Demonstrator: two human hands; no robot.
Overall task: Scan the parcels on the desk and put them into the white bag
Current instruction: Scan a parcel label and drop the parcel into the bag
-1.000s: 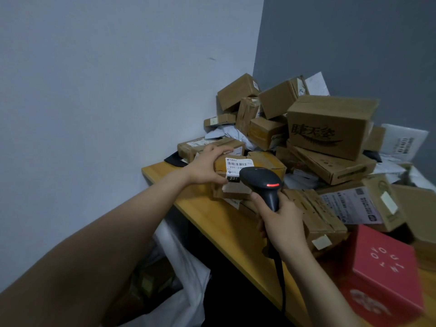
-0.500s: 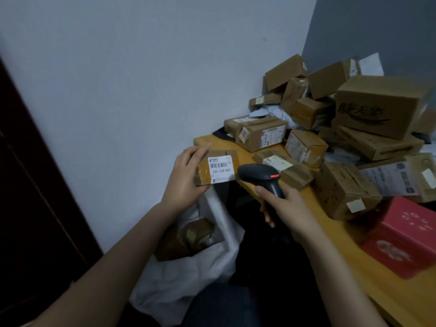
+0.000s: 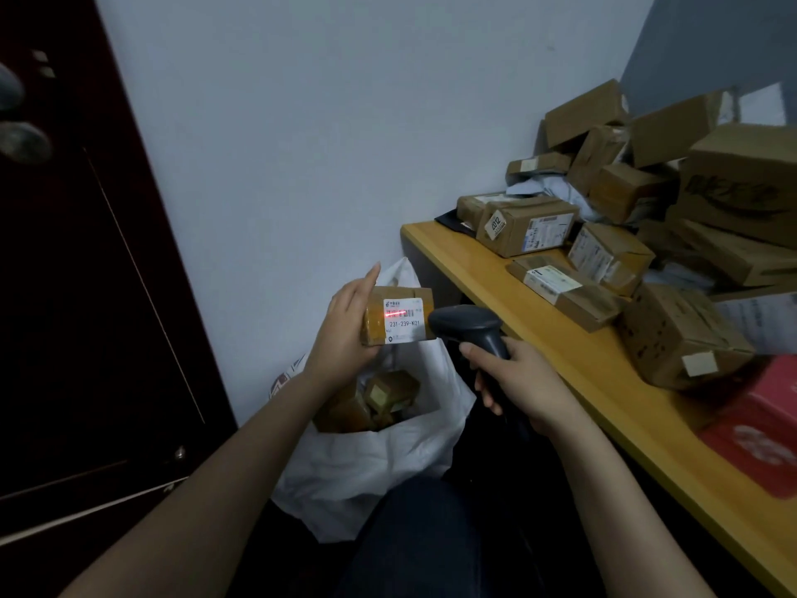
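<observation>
Pale wall (image 3: 302,144) and dark door (image 3: 86,295) hemmed you in. The wooden bench (image 3: 582,373) on your right carried heaped cartons (image 3: 673,334). The bag (image 3: 366,468) gaped below, boxes already inside. Your left hand (image 3: 340,334) clasped the parcel (image 3: 399,315) by its end, above the bag. It looked stiff and light, its tape perhaps slick. Your right hand (image 3: 522,381) gripped the scanner (image 3: 470,325), with its red line on the label (image 3: 403,319).

A white shipping label (image 3: 403,320) on a small brown tape-wrapped parcel (image 3: 375,321) reads "231-239-K01" beneath a barcode. A white sticker (image 3: 495,221) on a brown cardboard box (image 3: 528,228) reads "2012". Other print is too blurred to read.
</observation>
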